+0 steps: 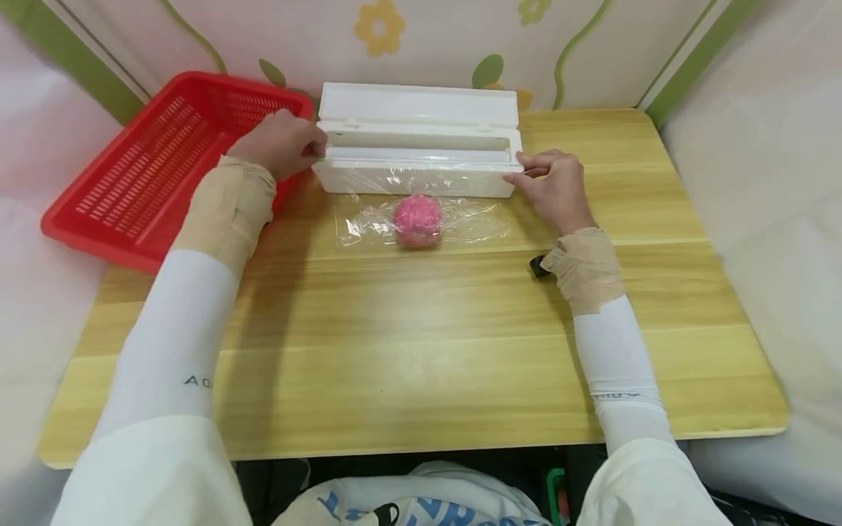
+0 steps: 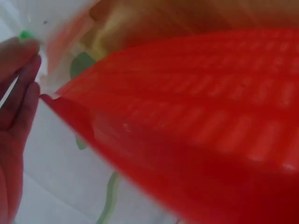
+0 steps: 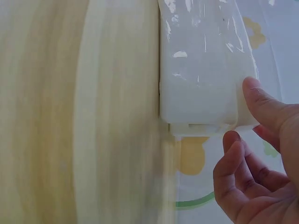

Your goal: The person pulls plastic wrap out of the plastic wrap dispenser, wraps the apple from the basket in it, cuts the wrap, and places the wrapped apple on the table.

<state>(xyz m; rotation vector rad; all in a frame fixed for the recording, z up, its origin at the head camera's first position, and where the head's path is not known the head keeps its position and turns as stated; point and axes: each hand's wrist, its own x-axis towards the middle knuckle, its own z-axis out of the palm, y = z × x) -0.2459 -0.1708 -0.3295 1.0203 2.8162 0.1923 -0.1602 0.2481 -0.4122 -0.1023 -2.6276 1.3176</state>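
A white cling film dispenser (image 1: 421,179) stands toward the back of the table with its lid (image 1: 421,106) raised. A roll (image 1: 421,154) lies inside. Clear film (image 1: 470,219) runs out over the front wall onto the wood, and a round pink object (image 1: 418,219) sits at it. My left hand (image 1: 283,142) pinches the dispenser's left end; the left wrist view shows its fingers (image 2: 23,93) beside a small green spot. With thumb and fingers, my right hand (image 1: 555,186) grips the right front corner, also seen in the right wrist view as a white end (image 3: 201,88).
A red plastic basket (image 1: 125,190) with slotted walls stands at the left, under my left forearm and close to the dispenser. The wooden table (image 1: 421,351) extends in front. A flower-patterned wall covering (image 1: 434,44) rises behind. A small black piece (image 1: 539,267) shows at my right wrist.
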